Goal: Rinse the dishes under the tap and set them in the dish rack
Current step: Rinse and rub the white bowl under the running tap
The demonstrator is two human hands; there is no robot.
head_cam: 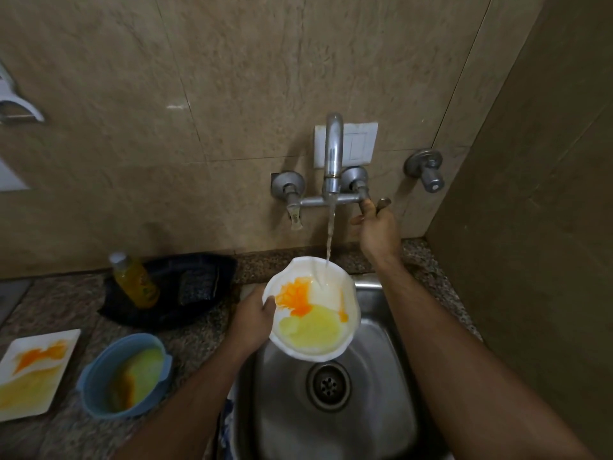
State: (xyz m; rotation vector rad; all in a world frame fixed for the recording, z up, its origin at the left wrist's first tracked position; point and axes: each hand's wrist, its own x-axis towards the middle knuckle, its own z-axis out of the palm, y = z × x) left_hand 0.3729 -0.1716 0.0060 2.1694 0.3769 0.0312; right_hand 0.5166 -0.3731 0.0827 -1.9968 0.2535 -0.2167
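Dishes: sink (371, 426) steel. White bowl (328, 293) above it under tap (333, 151) stream, orange and yellow smears inside. Left hand (252, 317) grips bowl rim, thumb inside. Right hand (376, 227) curled round right tap handle. On desk (66, 300): square plate (30, 373), blue bowl (129, 376), both soiled.

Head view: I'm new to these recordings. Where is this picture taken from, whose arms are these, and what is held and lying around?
The camera sits on a person's head, looking down at their own bare arms. The left hand grips a white bowl smeared orange and yellow, under running water from the tap above a steel sink. The right hand grips the tap's right handle. On the counter to the left lie a dirty white square plate, a blue bowl, and a yellow bottle in a dark tray.
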